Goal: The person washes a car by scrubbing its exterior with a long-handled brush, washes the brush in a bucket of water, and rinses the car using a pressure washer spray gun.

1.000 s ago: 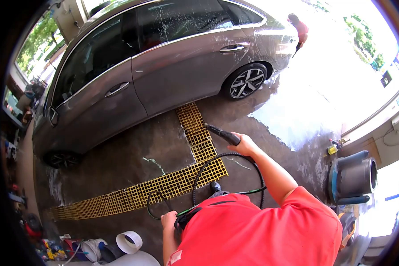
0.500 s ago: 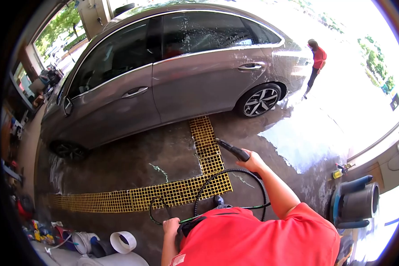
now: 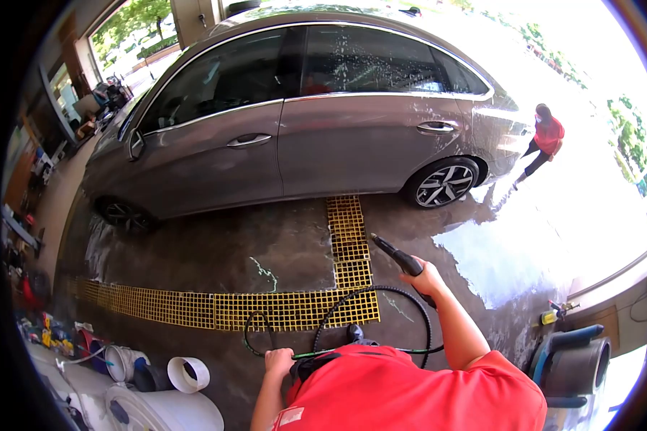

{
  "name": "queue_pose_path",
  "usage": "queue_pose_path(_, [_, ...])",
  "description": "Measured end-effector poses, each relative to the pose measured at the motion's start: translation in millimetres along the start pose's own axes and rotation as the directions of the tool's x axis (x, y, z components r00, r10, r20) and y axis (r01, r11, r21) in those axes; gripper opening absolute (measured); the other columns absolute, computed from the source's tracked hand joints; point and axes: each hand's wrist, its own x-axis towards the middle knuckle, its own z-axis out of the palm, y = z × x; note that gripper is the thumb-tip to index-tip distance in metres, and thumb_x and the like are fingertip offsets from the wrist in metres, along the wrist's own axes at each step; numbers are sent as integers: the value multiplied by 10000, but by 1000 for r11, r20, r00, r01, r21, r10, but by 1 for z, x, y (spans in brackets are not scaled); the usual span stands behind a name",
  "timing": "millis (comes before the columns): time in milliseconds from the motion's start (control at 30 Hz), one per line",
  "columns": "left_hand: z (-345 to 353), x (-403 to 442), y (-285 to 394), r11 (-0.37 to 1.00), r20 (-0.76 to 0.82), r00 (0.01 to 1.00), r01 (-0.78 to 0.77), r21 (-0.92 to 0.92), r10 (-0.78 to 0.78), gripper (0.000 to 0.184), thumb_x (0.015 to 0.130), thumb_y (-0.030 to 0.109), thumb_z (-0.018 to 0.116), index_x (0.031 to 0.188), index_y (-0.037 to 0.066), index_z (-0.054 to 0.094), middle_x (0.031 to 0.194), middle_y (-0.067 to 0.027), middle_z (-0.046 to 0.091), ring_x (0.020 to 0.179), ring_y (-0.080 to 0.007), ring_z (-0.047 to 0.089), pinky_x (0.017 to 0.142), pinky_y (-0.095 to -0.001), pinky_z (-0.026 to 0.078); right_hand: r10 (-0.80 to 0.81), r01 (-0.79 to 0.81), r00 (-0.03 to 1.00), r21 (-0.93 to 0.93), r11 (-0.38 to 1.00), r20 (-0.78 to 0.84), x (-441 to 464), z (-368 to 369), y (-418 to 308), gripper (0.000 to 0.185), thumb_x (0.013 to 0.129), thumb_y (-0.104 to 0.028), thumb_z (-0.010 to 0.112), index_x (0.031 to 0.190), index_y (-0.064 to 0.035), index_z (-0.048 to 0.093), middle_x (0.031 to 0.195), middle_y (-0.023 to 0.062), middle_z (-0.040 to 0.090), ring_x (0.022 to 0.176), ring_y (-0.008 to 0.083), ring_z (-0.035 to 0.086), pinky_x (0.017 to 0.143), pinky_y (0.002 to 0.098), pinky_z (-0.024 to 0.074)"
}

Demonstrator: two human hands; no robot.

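Note:
My right hand (image 3: 428, 279) is closed round the rear grip of a black pressure washer gun (image 3: 397, 254). Its nozzle points up and left, toward the side of the wet grey-brown car (image 3: 366, 144). No spray can be made out at the tip. Low and to the left, my left hand (image 3: 279, 360) is wrapped round the hose (image 3: 322, 316), beside my waist. The black and green hose loops over the yellow floor grating (image 3: 295, 309) and passes in front of my body. Water drops streak the car's rear window (image 3: 370, 61).
By the car's rear walks another person (image 3: 548, 134) in a red top. White buckets (image 3: 188, 374) and a large white drum (image 3: 162, 409) stand lower left. A grey and blue vacuum-like machine (image 3: 571, 366) is at lower right. The floor (image 3: 194, 251) is wet.
My view has turned, so the car sits further right and lower. The gun in my right hand has shifted slightly right and down in view. The other person's legs are further apart.

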Motion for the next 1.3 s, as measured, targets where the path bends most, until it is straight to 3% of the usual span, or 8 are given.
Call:
queue_pose_path(400, [3,0,4,999,40,998,39,-4,-39,397,670,523,701,887,193,735,908,-89,721,909,-268,675,825,-403,454,12,-12,1000,4,1000,7,-4,0,-1,583,692,-263,785,1224,-96,616,1018,174,690,993,291,658,888,373,485])
queue_pose_path(467, [4,0,5,999,45,998,44,-1,-44,400,671,528,702,887,193,735,910,-89,721,910,-268,676,827,-403,453,30,-29,999,-10,1000,22,-3,0,-1,604,698,-233,795,1253,-89,602,1002,108,691,954,201,631,888,345,473])
queue_pose_path(500, [4,0,5,999,52,997,51,3,-51,404,671,532,703,888,192,735,911,-90,722,911,-269,676,829,-404,453,31,-30,999,-11,999,21,-2,0,-1,604,698,-233,795,1253,-89,602,1002,108,691,954,201,631,888,345,473])
queue_pose_path(600, [5,1,6,999,44,998,49,2,-49,401,672,527,703,889,192,736,913,-91,722,913,-269,677,836,-403,453,35,-35,999,-16,999,34,-1,0,-1,606,695,-222,793,1256,-93,601,1011,118,693,964,212,637,895,349,474])
queue_pose_path(667, [5,2,5,999,48,998,43,0,-43,395,674,525,701,884,192,737,912,-93,721,912,-269,677,835,-403,455,-2,3,1000,-24,1000,20,1,2,1,580,694,-260,781,1224,-100,610,1021,180,688,984,300,657,878,380,489])
queue_pose_path(1300, [0,4,1,1000,20,1000,0,17,0,352,697,490,700,847,173,729,891,-96,715,883,-285,677,792,-427,468,-13,13,1000,-14,1000,26,-2,-1,-7,571,697,-306,777,1211,-120,611,1007,183,682,972,327,648,869,393,487])
